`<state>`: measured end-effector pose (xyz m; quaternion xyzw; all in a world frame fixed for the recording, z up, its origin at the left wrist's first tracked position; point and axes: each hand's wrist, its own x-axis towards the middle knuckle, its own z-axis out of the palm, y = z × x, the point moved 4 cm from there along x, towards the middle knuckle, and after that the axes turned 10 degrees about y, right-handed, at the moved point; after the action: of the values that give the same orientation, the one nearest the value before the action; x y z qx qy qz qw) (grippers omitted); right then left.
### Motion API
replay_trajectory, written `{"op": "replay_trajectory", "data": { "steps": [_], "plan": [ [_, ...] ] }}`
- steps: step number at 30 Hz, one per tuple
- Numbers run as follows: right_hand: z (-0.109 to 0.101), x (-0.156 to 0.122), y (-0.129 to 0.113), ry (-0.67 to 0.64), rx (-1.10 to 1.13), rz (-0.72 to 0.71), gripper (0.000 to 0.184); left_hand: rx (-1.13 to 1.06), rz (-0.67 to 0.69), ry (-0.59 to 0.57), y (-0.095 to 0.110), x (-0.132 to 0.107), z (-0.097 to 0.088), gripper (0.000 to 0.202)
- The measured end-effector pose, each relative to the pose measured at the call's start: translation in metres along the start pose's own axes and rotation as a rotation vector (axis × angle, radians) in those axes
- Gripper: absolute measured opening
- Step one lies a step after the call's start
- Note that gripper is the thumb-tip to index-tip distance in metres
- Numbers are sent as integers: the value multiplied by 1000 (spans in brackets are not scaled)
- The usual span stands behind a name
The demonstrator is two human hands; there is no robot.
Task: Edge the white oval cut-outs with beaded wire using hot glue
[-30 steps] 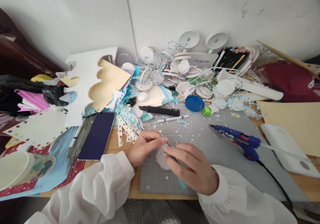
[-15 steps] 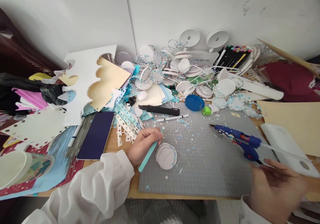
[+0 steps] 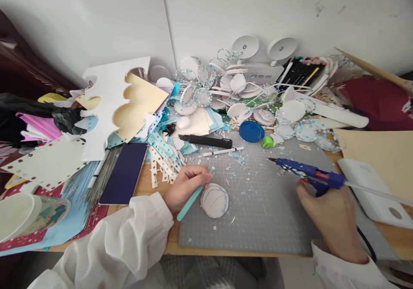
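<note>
Holding glue gun: right grip. White tub leftward, contents unclear.

I hold a flat turquoise stick aslant and a blue glue gun, its nozzle pointing left; a round white disc, marked with curved lines, lies between them.

Both hands curled, well apart

White cup at left edge; marker pens near wall; maroon cloth far right.
</note>
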<state>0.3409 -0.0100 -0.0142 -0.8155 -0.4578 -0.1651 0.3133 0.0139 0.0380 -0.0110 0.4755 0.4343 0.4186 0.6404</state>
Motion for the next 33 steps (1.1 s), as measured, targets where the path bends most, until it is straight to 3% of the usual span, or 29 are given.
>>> {"op": "replay_trajectory", "data": {
  "steps": [3, 6, 9, 12, 21, 33],
  "plan": [
    [-8, 5, -23, -81, 106, 195, 34, 4, -5, -13, 0, -1, 1, 35],
    [-14, 9, -61, -136, 378, 167, 23, 14, 3, -24, 0, -1, 2, 36],
    [-15, 10, -93, -217, 488, 96, 21, 13, 23, -38, 0, -1, 2, 37],
    [-8, 6, -110, -259, 516, 27, 24, 6, 33, -43, -1, -1, 2, 36],
    [26, -21, -108, -283, 553, -103, 24, 17, 16, -54, -3, -1, 2, 36],
    [24, -21, -107, -284, 579, -202, 25, 65, 18, -61, -2, -1, 3, 37]
  ]
}}
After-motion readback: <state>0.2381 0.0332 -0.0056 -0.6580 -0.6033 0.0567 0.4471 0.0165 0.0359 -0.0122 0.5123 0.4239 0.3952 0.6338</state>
